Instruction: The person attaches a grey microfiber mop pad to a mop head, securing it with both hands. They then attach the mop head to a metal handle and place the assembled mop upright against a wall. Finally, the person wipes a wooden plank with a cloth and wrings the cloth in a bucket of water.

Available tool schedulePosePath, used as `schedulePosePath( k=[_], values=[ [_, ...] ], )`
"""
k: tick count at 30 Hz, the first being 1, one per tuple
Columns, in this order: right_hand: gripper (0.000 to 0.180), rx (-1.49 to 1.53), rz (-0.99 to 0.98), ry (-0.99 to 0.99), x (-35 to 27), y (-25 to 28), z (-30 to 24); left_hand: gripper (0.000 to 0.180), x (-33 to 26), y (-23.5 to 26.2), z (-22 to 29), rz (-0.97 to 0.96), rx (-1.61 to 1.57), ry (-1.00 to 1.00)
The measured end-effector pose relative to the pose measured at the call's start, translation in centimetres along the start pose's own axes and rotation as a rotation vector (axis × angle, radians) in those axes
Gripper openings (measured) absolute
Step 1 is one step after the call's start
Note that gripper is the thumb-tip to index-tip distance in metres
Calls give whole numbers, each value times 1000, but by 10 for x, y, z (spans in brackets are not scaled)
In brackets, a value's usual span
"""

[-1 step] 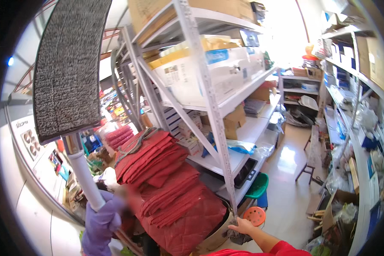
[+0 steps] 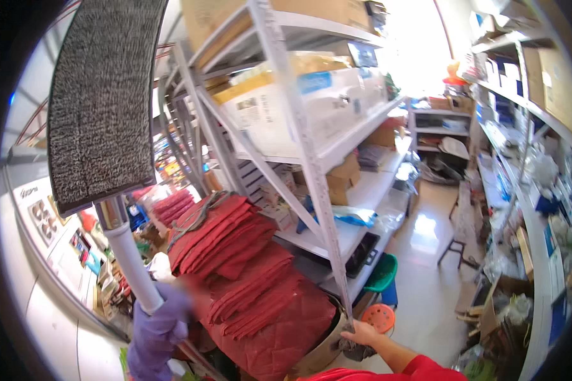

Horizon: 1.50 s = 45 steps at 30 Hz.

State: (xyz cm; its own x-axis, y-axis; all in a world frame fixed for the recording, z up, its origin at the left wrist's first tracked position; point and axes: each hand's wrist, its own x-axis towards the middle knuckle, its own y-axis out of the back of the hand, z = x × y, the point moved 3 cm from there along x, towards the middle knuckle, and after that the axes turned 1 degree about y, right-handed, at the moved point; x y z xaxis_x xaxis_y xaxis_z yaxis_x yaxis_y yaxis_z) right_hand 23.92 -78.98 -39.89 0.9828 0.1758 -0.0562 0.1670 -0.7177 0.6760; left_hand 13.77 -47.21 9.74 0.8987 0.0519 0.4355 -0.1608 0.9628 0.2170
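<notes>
My right hand (image 2: 363, 333), in a red sleeve (image 2: 422, 368), is closed at the foot of the white shelf post. Under its fingers is a dark grey crumpled mass (image 2: 354, 350), beside the rim of a pale bin (image 2: 327, 351). What exactly the fingers grip is hidden. Left of the hand, a tall stack of folded red quilted cloths (image 2: 235, 267) fills the bin's top. A flat mop with a dark grey pad (image 2: 105, 101) rises at the left on a white pole (image 2: 133, 267). Purple fabric (image 2: 159, 330) surrounds the pole's lower part. My left hand does not show.
A white metal rack (image 2: 308, 165) carries large cartons (image 2: 260, 120). Beneath it sit a green basin (image 2: 381, 273) and an orange perforated lid or basket (image 2: 378, 317). Crowded shelves (image 2: 521, 184) line the right side of the aisle, with a small stool (image 2: 454, 251) on the floor.
The view has shifted slightly, so the rack and shelves sit a little further left. The purple fabric and pole appear slightly further right. My right hand keeps its hold.
</notes>
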Motion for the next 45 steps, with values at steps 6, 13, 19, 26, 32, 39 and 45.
schedulePosePath(
  k=[6, 13, 19, 26, 32, 39, 45],
  values=[
    [34, 57, 317, -1, -11, 15, 56, 13, 36, -90, -23, -483, -160, -123],
    [34, 142, 561, -431, -129, 92, 66, 21, 82, -206, -54, -848, -782, 71],
    [35, 74, 734, -660, -176, 114, 129, 25, 108, -333, -52, -817, -613, -38],
    [45, 235, 842, -754, -149, 196, 231, 20, 115, -497, -34, -796, -630, 33],
    [60, 234, 815, -755, -110, 303, 294, 17, 149, -636, -3, -802, -686, 44],
    [56, 271, 955, -730, -61, 382, 368, 19, 196, -768, -31, -787, -599, 44],
    [54, 320, 932, -841, -7, 456, 452, 17, 250, -875, -55, -836, -583, 64]
  ],
)
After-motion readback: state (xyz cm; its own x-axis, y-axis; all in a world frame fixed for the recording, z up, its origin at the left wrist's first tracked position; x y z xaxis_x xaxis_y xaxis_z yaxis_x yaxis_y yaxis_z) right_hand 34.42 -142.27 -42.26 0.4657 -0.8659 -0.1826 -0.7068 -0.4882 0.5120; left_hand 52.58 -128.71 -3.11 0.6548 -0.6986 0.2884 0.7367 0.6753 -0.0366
